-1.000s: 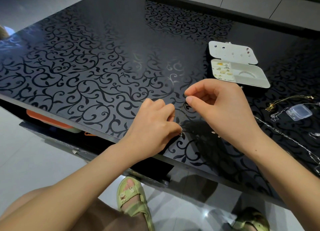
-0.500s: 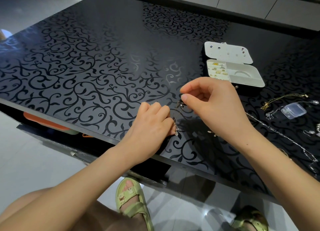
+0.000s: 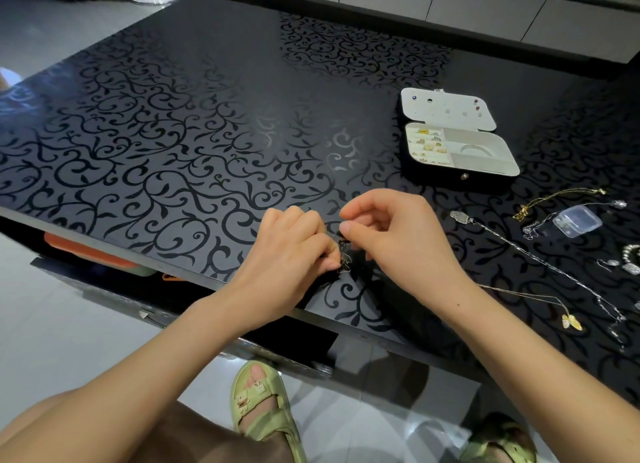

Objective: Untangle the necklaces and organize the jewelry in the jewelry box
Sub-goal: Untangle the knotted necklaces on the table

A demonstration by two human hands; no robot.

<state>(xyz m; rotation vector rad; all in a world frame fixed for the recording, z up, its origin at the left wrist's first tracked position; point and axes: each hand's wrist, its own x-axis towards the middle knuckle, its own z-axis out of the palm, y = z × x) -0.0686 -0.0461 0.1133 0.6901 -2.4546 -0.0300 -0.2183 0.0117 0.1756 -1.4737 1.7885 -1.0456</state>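
Left hand (image 3: 291, 251) and right hand (image 3: 398, 240) pinch tangled chain (image 3: 344, 261)

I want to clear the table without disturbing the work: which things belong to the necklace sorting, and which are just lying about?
Job: tangled chain pinched by left hand and right hand; open jewelry box; gold necklace, long silver chain and pendant necklace on the table.
Lying about: orange object under the table; small clear plastic case, purpose unclear.
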